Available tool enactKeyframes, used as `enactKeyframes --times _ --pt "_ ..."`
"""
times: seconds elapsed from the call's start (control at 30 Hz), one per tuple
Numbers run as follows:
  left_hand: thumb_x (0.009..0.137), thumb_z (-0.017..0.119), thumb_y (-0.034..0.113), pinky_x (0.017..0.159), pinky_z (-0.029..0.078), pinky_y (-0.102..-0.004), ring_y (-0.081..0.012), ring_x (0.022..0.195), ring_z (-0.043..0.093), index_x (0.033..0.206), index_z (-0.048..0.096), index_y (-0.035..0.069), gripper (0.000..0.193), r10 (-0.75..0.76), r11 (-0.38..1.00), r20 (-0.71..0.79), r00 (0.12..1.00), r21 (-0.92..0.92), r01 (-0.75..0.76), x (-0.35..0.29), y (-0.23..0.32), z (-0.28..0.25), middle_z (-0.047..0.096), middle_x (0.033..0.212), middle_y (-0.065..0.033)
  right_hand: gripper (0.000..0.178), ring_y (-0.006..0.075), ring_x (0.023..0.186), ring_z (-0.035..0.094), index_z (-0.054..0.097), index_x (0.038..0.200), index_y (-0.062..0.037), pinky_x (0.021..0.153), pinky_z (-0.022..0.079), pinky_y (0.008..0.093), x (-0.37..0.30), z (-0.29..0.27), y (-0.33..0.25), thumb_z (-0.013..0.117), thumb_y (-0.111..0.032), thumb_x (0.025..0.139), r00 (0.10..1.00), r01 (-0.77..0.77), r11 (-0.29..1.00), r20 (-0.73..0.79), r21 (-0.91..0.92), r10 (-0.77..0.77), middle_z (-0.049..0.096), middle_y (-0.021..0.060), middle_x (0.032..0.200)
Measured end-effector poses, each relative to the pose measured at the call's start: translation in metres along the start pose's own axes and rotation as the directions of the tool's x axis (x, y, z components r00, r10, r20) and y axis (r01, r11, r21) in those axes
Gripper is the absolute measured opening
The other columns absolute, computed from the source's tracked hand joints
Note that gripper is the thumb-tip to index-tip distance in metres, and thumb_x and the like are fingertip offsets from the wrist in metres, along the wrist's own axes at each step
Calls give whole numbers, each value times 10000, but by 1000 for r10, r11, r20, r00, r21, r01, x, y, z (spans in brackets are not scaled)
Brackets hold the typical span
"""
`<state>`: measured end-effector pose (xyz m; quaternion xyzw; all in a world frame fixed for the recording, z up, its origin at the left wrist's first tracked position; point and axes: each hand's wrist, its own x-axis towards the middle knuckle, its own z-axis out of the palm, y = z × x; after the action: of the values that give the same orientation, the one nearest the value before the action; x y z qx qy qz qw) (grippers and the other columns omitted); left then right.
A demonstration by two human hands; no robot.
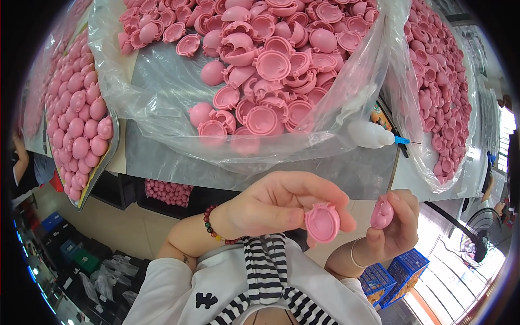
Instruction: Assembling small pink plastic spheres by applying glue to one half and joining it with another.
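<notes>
A round pink plastic half shell, its hollow side showing and small tabs on its rim, is pinched between the thumb and fingers of my left hand. To the right, my right hand grips a smaller pink plastic piece with rounded bumps between thumb and fingertips. The two pieces are apart, both held in front of the table's near edge. Beyond my hands, a heap of similar pink half shells lies on clear plastic sheeting.
A white squeeze bottle with a blue needle tip lies at the right of the table. Joined pink balls fill a tray at the left; more pink shells lie in plastic at the right. Blue crates and a fan stand beyond.
</notes>
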<state>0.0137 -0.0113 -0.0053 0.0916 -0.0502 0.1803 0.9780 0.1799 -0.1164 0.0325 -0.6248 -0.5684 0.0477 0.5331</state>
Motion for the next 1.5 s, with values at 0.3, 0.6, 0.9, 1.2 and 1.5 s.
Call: enactKeyframes --times 0.3,0.6,0.9,1.2,1.5 --pt "837 547 133 790 470 -323 -297 970 560 1126 467 -11 333 -26 999 -57 998 31 28 2 1 -2 537 1047 -267 420 176 608 515 591 877 58 525 363 241 -4 0 1 696 -262 625 998 -39 999 -41 1 39 548 106 719" --pt "795 588 62 885 421 -363 -319 1026 532 1106 467 -45 350 5 993 -103 995 121 7 0 4 9 526 1073 -269 422 164 608 506 593 879 58 529 359 241 -2 0 1 703 -255 618 1000 -20 1000 -14 6 21 551 101 725" --pt "718 648 -1 894 415 -367 -310 1052 514 1084 462 -57 414 198 866 -75 977 481 -139 1 2 7 499 1106 -267 406 158 607 505 594 869 57 524 356 230 -3 0 1 705 -230 605 999 -37 999 -40 4 38 553 89 721" --pt "743 645 47 895 416 -354 -269 1044 527 1128 421 -52 456 151 891 -223 963 452 -35 1 3 12 518 1101 -243 368 157 598 502 608 859 25 507 357 233 0 6 -9 714 -203 590 998 -47 999 -53 -20 46 548 66 696" --pt "743 613 12 754 464 -318 -276 880 589 909 580 -34 175 148 619 191 970 747 -242 2 17 8 578 986 -259 388 171 598 503 609 864 12 497 356 246 1 4 -9 723 -224 578 1000 15 1000 -25 -22 -15 548 76 710"
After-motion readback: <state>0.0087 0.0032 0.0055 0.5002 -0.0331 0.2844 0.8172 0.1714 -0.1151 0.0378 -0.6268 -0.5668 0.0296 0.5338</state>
